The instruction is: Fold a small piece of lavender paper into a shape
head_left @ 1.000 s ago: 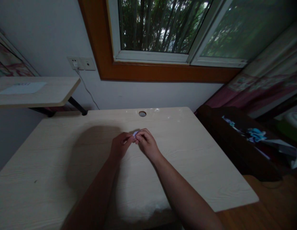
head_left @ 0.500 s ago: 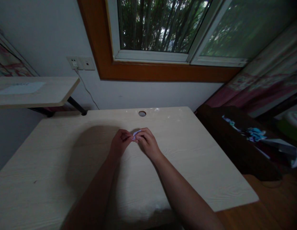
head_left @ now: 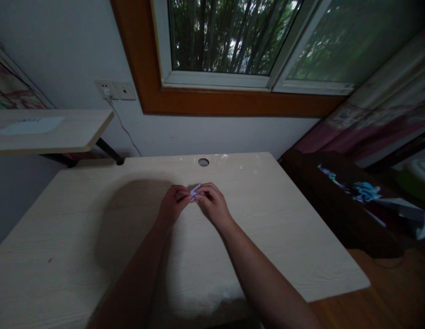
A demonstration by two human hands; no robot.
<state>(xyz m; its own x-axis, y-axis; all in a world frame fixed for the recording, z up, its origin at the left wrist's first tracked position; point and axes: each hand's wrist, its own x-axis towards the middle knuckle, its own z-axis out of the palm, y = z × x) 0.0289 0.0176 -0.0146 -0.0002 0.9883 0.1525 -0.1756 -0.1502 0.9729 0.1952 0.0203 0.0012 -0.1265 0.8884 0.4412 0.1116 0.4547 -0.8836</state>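
A small piece of folded lilac paper (head_left: 193, 193) is held between my two hands, over the middle of the pale wooden desk (head_left: 267, 237). My left hand (head_left: 171, 204) pinches its left side between thumb and fingers. On the other side, my right hand (head_left: 212, 202) grips the paper with thumb and fingertips. Part of the paper sticks up between the hands in a narrow point; the fingers cover the rest, so its full shape is hidden.
Behind my hands is a round cable hole (head_left: 203, 162) in the desk. A raised shelf (head_left: 78, 132) with a paper sheet (head_left: 30, 125) stands at left. To the right, a dark wooden bench (head_left: 335, 201) bears blue and white items (head_left: 367, 191). A window (head_left: 229, 41) is ahead.
The fingers have shifted slightly on the paper, and more of its lilac surface and upright point shows between them. Both hands stay in nearly the same place.
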